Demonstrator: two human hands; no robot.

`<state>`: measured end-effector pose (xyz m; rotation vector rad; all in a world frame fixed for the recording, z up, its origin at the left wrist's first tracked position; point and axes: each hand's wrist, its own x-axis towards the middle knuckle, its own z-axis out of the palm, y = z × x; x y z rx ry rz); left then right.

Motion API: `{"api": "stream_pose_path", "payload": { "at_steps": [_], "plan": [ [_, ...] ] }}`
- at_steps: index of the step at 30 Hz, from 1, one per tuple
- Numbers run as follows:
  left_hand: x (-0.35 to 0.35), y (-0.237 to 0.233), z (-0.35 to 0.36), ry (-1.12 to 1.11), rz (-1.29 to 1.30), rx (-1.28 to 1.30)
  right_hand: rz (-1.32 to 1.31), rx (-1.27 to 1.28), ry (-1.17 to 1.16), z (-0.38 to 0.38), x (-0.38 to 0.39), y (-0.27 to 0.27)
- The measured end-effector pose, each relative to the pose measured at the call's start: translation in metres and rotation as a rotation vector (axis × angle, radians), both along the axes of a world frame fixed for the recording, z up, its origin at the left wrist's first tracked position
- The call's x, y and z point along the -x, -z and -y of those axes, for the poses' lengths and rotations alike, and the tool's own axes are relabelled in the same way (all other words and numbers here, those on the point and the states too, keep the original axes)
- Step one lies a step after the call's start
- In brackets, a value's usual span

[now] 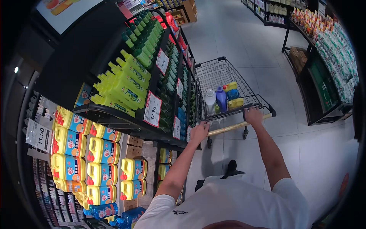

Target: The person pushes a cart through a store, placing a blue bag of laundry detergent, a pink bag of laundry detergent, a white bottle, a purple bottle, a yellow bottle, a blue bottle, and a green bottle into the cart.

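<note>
A wire shopping cart (213, 68) stands in front of me, with a pale yellowish handle bar (228, 128) across its near end. My left hand (199, 132) is closed around the bar's left end, close to the shelf. Farther right, my right hand (253, 116) grips the same bar. Inside the basket, near the handle, stand a white bottle (210, 102) and a purple bottle (221, 99). Beside them are a yellow container (230, 86), a blue item (233, 94) and another yellow pack (235, 103). My fingertips are partly hidden.
A black shelf rack (129, 124) at left holds yellow-green bottles (127, 87) and price cards (153, 109). Below it are stacked yellow jugs (103, 150). At right stands a display (324, 91) stacked with green-and-white packs (337, 61). Grey tiled floor (244, 45) runs between them.
</note>
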<state>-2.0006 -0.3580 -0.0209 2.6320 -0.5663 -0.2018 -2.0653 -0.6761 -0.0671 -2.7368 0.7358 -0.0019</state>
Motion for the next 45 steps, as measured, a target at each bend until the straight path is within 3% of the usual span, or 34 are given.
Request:
{"api": "stream_pose_path", "payload": {
  "at_steps": [2,6,8,11,15,22,28,31,35,45],
  "plan": [
    [-0.012,-0.011,0.023,-0.101,0.030,-0.153,0.018,-0.016,0.044,0.014,-0.025,0.005],
    [-0.039,-0.008,0.042,-0.114,0.168,0.156,-0.067,-0.071,0.037,0.041,-0.064,0.001],
    [-0.056,-0.003,0.052,-0.106,0.237,0.153,-0.082,-0.044,0.003,0.050,-0.076,-0.004],
    [-0.085,0.001,0.068,-0.118,0.148,-0.055,-0.109,-0.048,-0.111,0.066,-0.091,-0.018],
    [-0.115,-0.013,0.092,-0.151,0.110,-0.094,-0.139,-0.135,-0.234,0.088,-0.121,-0.024],
    [-0.193,-0.011,0.126,-0.133,0.179,-0.065,-0.114,-0.155,-0.246,0.129,-0.199,-0.012],
    [-0.280,-0.005,0.158,-0.084,-0.023,0.010,-0.101,-0.155,-0.235,0.165,-0.272,-0.014],
    [-0.335,0.022,0.175,0.057,-0.077,-0.075,-0.090,-0.142,-0.221,0.186,-0.311,-0.020],
    [-0.382,0.019,0.214,0.002,-0.091,-0.275,-0.091,-0.126,-0.270,0.214,-0.358,-0.027],
    [-0.486,0.013,0.269,0.000,-0.098,-0.252,-0.065,-0.105,-0.223,0.270,-0.473,-0.022]
  ]
}}
